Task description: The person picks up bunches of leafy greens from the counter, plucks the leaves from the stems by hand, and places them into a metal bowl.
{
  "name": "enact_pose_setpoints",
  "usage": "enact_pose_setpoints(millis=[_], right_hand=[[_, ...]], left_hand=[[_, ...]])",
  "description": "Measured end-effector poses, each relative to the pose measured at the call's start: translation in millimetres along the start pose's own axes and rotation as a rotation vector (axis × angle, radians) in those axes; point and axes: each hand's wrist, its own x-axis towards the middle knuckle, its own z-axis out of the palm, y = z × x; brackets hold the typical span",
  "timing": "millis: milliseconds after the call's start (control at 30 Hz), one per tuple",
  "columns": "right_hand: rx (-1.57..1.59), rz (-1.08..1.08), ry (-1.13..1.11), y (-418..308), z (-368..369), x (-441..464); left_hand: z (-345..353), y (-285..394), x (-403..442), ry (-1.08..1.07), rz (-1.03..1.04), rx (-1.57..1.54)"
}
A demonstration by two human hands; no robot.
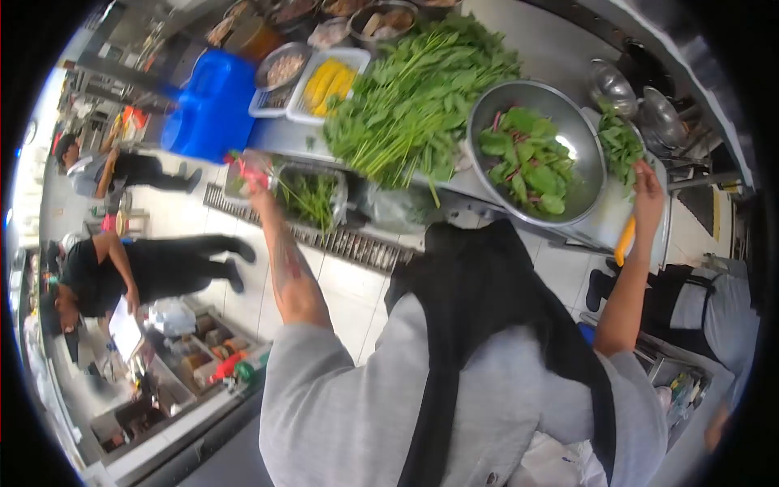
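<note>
Watching the leafy bunch on the bowl's right

Here we are at the bench [286,138], with our leafy bunch [621,146] lying just to the right of the steel bowl [587,148], probably set there so it stays within easy reach. Its long axis runs roughly away from us, leaning a little left: the near end points to our right hand [647,188], the far end toward the stacked metal bowls [613,88]. Those right fingers are drawn narrow at the near tip, and we cannot tell whether they truly pinch it! Below them juts a yellow handle [625,241]

In the bowl sit loose leaves [531,158] with reddish stems, its deep wall presumably keeping them together. Left of that, the big heap of greens [414,97] sprawls, stems pointing mostly toward us

And out wide, our left hand [260,195] is stretched past the bench edge, with something reddish [250,172] at its fingers; whether they hold it, we cannot tell! Just beside stands a bin with green stems [310,199], likely tucked there to spare the floor. Farther out: a blue container [213,105], yellow food [331,81] in a white tray, and a person with a paper [126,326] across the aisle
</note>
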Motion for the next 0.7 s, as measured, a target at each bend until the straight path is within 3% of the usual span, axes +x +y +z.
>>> enact_pose_setpoints(millis=[33, 67, 133, 267, 367, 433, 467, 533, 700], right_hand=[[-0.001, -0.014, 0.035, -13.2, 3.2, -0.1], [0.021, -0.075, 0.038, -29.7, 9.0, -6.8], [0.021, -0.112, 0.029, -46.4, 17.9, -27.7], [0.091, -0.16, -0.079, -93.4, 43.7, -30.9], [0.216, -0.165, -0.145, -115.6, 48.5, -39.1], [0.292, -0.256, -0.162, -114.7, 46.8, -39.7], [0.298, -0.253, -0.141, -116.1, 42.1, -43.4], [0.219, -0.239, -0.114, -117.4, 30.0, -55.6], [0.215, -0.102, -0.093, -61.5, -12.0, -71.2]], left_hand=[[16.5, 20.1, -8.2, 0.15, 0.159, 0.242], [44.2, 22.0, -4.6, 0.078, 0.596, -0.126], [91.3, 85.2, -70.6, -0.204, 0.524, -0.018], [199.9, 151.5, -147.3, -0.411, 0.899, 0.28], [274.2, 157.5, -142.4, -0.553, 0.904, 0.41], [317.4, 143.2, -123.8, -0.475, 1.046, 0.915], [337.6, 123.6, -102.7, -0.48, 1.068, 0.911], [367.3, 91.9, -62.6, -0.67, 1.151, 1.215], [315.3, 168.0, -131.2, -0.61, 1.051, 0.9]])
